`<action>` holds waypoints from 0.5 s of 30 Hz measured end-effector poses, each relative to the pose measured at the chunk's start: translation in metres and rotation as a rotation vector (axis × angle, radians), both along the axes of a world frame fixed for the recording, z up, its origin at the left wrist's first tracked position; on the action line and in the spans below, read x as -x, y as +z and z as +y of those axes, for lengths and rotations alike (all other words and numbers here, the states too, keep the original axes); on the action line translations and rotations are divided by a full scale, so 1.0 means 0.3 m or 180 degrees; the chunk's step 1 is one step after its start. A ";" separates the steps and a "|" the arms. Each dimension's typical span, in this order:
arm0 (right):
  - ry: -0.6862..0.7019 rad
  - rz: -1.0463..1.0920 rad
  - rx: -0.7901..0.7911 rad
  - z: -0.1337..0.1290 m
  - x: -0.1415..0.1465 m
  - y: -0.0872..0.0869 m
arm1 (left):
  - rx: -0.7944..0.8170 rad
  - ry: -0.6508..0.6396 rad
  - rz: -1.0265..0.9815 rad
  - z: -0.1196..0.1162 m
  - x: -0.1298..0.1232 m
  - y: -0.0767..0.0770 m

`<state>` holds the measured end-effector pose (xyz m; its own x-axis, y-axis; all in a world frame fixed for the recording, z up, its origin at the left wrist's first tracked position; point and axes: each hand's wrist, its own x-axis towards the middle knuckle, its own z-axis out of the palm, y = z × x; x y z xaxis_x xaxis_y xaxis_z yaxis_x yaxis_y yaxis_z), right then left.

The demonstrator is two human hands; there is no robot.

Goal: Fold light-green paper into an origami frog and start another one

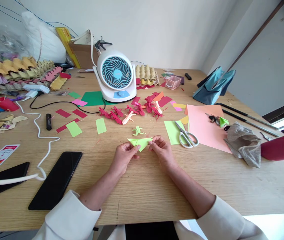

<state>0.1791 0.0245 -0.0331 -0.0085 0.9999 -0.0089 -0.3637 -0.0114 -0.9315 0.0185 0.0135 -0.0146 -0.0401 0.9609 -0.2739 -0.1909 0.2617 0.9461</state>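
A light green paper [140, 142], folded into a triangle with its point down, is held up just above the wooden table. My left hand [124, 155] pinches its left part between thumb and fingers. At the right corner, my right hand [162, 151] grips it between thumb and fingertips. Just beyond the paper stands a small green folded figure [138, 130]. Farther back lie several red folded figures [115, 115], with a pale pink one [128, 117] among them. A loose light green rectangle [101, 125] rests to the left.
White scissors [188, 138] lie on green paper at the right, beside a pink sheet [204, 125]. A white fan [116, 75] stands at the back. Phones, including a black one [56, 180], a marker [48, 122] and a white cable [49, 146] are at the left.
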 end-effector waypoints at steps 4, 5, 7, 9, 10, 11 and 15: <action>-0.0048 -0.0103 0.0034 0.003 -0.001 -0.002 | -0.0013 -0.0018 0.0061 0.000 -0.002 -0.002; -0.0068 -0.0133 0.0055 0.004 -0.002 -0.002 | -0.0012 -0.0021 0.0074 0.000 -0.002 -0.003; -0.0115 -0.0190 0.0109 0.005 -0.003 -0.002 | -0.0008 -0.0040 0.0091 -0.001 -0.004 -0.006; -0.0167 -0.0241 0.0161 0.005 -0.005 -0.003 | -0.0004 -0.0063 0.0100 -0.002 -0.007 -0.009; -0.0191 -0.0268 0.0184 0.005 -0.006 -0.003 | -0.0003 -0.0070 0.0104 -0.002 -0.008 -0.010; -0.0207 -0.0290 0.0204 0.005 -0.006 -0.003 | -0.0003 -0.0072 0.0108 -0.003 -0.009 -0.011; -0.0227 -0.0296 0.0235 0.006 -0.004 -0.003 | 0.0004 -0.0081 0.0110 -0.006 -0.013 -0.012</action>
<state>0.1803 0.0262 -0.0340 0.0668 0.9946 -0.0798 -0.2781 -0.0582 -0.9588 0.0224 0.0118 -0.0182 -0.0252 0.9614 -0.2739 -0.1512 0.2672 0.9517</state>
